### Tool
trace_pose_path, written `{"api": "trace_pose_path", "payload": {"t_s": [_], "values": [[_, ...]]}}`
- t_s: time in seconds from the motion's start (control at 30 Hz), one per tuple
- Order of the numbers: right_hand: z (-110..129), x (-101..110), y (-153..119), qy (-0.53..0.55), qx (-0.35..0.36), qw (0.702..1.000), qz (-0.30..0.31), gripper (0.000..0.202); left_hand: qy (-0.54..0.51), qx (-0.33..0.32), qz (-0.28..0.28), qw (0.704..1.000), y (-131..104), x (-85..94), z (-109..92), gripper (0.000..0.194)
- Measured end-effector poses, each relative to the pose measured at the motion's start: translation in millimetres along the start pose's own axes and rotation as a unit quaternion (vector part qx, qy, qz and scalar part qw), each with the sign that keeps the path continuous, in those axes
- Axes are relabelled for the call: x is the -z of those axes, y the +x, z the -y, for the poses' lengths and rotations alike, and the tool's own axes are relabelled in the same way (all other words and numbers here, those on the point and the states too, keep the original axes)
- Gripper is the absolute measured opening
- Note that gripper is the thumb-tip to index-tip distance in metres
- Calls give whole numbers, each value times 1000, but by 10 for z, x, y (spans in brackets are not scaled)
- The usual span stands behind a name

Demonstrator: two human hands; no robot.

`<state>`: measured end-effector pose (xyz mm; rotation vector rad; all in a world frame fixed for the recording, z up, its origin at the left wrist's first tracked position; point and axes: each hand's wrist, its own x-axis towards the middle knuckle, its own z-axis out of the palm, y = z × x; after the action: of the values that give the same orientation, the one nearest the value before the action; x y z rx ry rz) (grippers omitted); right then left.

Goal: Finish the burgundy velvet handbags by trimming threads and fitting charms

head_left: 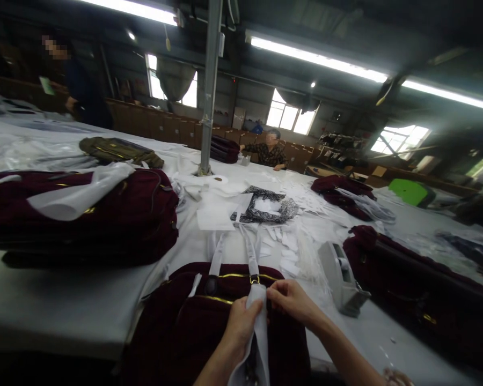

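Observation:
A dark maroon bag (156, 321) with gold zippers lies at the table's near edge. Its two handles, wrapped in white (250, 249), stretch away from me. My left hand (241, 321) is closed on a white wrapping strip (258, 308) that hangs down the bag's front from a gold ring (255, 280). Just to the right, my right hand (287, 300) pinches at the strip's edge near its top, thumb and forefinger together; whatever lies between those fingertips is too small to make out.
Maroon bags lie at left (145, 214) and right (410, 279). A grey tape dispenser (342, 279) stands right of my right hand. Beyond are paper scraps, a black-and-white patterned piece (249, 212), a metal post (208, 91) and two people.

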<state>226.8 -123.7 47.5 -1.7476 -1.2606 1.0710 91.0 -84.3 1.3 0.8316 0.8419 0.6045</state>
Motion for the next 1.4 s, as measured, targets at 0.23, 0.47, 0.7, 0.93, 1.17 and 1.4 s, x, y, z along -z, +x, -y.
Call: {"api": "trace_pose_path", "payload": {"t_s": [0.23,0.47,0.7,0.93,1.17,1.4], "values": [[-90,-81,207,-93,-74,993,-8,31,3,-3,12,1000,25,19,35,16],[-218,-148,302,-126,-127,983,-24,42,-2,-16,6,1000,24,33,58,20],[-361,-223,344,-86,-125,987,-61,44,-40,-3,34,999,74,122,92,27],[-394,-203,207,130,-16,989,63,47,-115,19,105,988,117,220,74,37],[-412,-184,125,183,-2,981,64,38,-142,48,108,983,215,248,116,37],[-523,-286,221,114,14,993,-41,41,-131,22,125,983,259,245,158,41]]}}
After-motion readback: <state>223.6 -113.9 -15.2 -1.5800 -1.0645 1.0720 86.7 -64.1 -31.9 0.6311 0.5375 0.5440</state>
